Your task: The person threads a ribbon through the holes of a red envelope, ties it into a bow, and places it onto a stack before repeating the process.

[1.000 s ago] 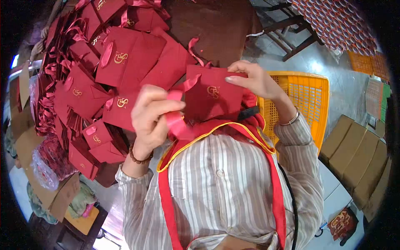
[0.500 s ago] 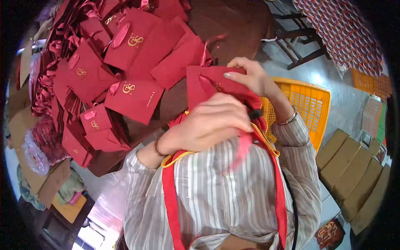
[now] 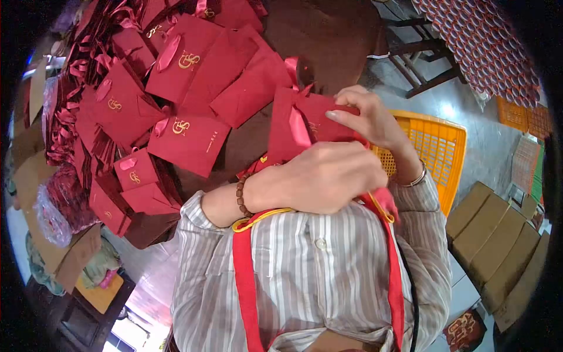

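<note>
My right hand (image 3: 372, 117), with a metal bangle at its wrist, grips the upper right edge of a small red paper bag (image 3: 282, 126). A pink ribbon (image 3: 299, 127) hangs across that bag's front. Slightly blurred, my left hand (image 3: 322, 176) crosses in front of the bag's lower part, its fingers closed and pointing right. From beneath those fingers shows a pink ribbon end (image 3: 386, 200). The left fingertips are hidden behind the hand's back.
Several red bags with gold lettering (image 3: 185, 138) lie piled on the brown table (image 3: 328, 35). A yellow plastic crate (image 3: 448, 138) stands at the right, with folded cardboard (image 3: 492, 229) beyond it. Plastic-wrapped red material (image 3: 64, 202) lies at the left.
My left hand has moved right, and the pink ribbon end with it. The held bag and my right hand have shifted slightly right. More of the ribbon on the bag's front shows.
</note>
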A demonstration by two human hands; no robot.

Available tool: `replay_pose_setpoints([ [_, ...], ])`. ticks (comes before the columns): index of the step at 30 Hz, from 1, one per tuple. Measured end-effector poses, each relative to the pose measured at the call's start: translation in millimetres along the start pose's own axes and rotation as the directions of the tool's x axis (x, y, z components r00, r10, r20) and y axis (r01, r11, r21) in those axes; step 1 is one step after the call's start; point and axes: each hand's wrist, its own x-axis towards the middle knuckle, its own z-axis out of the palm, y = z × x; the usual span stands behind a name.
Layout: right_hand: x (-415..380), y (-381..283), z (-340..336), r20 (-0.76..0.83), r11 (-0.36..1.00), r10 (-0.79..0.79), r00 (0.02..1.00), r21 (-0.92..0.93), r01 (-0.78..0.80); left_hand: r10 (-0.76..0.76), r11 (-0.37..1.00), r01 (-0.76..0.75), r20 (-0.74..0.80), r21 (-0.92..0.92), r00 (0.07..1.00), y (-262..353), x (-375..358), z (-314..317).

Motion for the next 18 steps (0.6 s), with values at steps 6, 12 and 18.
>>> replay_pose_setpoints([
  [6, -7.7, 9.5, -14.1, 0.127, 0.991, -0.074, 0.989, 0.118, 0.059, -0.773, 0.634, 0.626, -0.362, -0.453, 0.521, -1.4, -8.3, -37.4],
  [12, -3.4, 7.0, -13.6, 0.163, 0.999, -0.029, 0.986, 0.047, 0.021, -0.842, 0.529, 0.639, -0.254, -0.558, 0.476, -30.9, -38.9, -56.0],
  [18, -2.9, 7.6, -15.1, 0.201, 0.997, -0.015, 0.98, 0.078, 0.0, -0.828, 0.555, 0.683, -0.235, -0.475, 0.51, -30.1, -31.1, -59.7],
])
